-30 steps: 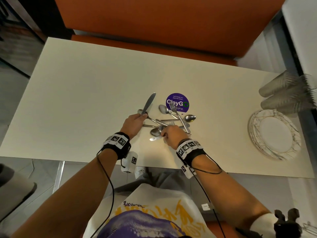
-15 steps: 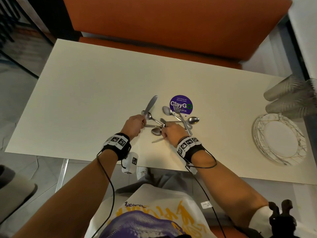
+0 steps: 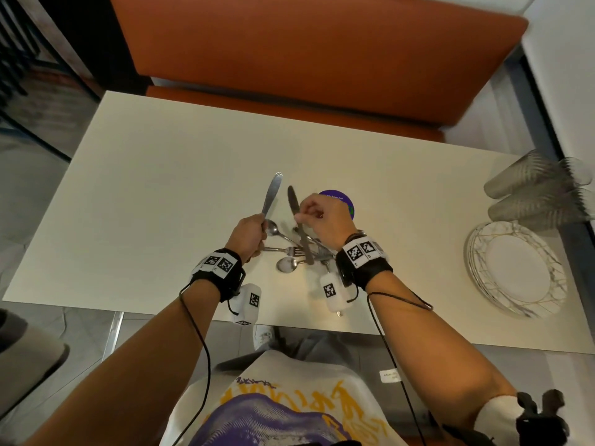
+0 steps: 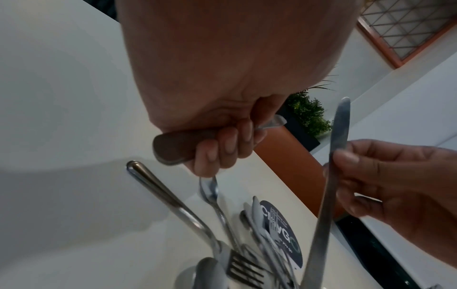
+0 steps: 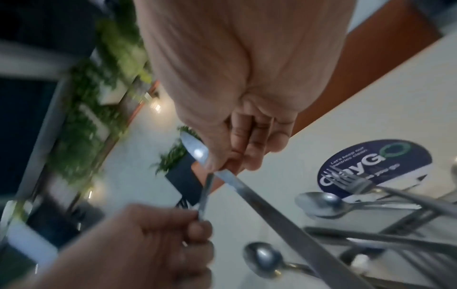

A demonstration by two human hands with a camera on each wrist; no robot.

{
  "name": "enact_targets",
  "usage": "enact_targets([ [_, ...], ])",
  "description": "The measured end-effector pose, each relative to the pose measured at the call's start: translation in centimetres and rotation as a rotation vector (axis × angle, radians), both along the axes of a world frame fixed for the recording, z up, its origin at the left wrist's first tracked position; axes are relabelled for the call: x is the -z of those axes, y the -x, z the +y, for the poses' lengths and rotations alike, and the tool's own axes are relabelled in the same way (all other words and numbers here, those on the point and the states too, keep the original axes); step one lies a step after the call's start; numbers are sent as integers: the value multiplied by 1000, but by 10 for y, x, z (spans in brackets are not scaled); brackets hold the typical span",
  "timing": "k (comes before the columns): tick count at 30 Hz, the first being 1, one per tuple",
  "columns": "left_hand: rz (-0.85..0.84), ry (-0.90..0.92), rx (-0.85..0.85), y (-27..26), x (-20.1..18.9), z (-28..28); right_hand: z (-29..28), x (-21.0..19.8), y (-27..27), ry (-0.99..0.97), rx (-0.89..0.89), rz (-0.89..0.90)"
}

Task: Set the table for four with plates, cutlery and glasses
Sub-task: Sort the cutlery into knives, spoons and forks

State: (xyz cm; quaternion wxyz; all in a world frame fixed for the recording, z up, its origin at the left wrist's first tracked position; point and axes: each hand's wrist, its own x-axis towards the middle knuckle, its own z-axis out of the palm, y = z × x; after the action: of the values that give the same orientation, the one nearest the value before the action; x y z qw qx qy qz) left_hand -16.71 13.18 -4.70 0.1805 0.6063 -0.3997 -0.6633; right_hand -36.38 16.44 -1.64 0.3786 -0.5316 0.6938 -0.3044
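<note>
Everything is placed here against the cutlery pile (image 3: pixel 297 252), a tangle of spoons and forks near the middle of the table (image 3: pixel 154 194). At the pile's left edge, the left hand (image 3: pixel 248 235) is fisted round the handle of a knife (image 3: pixel 272 193) whose blade points away from the person. Just over the pile's far side, the right hand (image 3: pixel 325 220) pinches a second knife (image 3: pixel 297 220) at mid-length between thumb and fingertips, its handle end trailing back over the pile. Well to the right of the pile lie the stacked plates (image 3: pixel 515 272), with the glasses (image 3: pixel 537 191) tipped on their sides just beyond them; none are laid out yet. This looks like the sorting stage: knives picked out first. Next, each knife probably needs carrying to a place setting, clear of the tangle.
</note>
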Motion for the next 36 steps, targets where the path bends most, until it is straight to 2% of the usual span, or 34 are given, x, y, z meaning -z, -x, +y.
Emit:
enact_targets([
  [3, 7, 25, 58, 14, -6, -1, -12, -6, 3, 11, 243, -211],
  [7, 81, 7, 105, 30, -11, 1, -18, -3, -1, -25, 407, -396],
  [12, 156, 33, 94, 44, -17, 6, -16, -2, -1, -38, 426, -378],
  [16, 196, 29, 44, 46, -17, 7, -14, -3, 3, -74, 424, -441],
  [21, 231, -16, 78, 50, -15, 8, -12, -4, -1, -71, 407, -393],
  [25, 282, -117, 56, 49, -15, 6, -13, -7, 2, -92, 378, -255],
  [29, 235, -127, 101, 47, -17, 4, -17, -18, 10, -58, 365, -272],
  [34, 213, -150, 225, 44, -21, 6, -23, -31, 26, -18, 166, -123],
  [36, 206, -145, 239, 43, -19, 6, -23, -37, 26, -24, 149, -90],
])
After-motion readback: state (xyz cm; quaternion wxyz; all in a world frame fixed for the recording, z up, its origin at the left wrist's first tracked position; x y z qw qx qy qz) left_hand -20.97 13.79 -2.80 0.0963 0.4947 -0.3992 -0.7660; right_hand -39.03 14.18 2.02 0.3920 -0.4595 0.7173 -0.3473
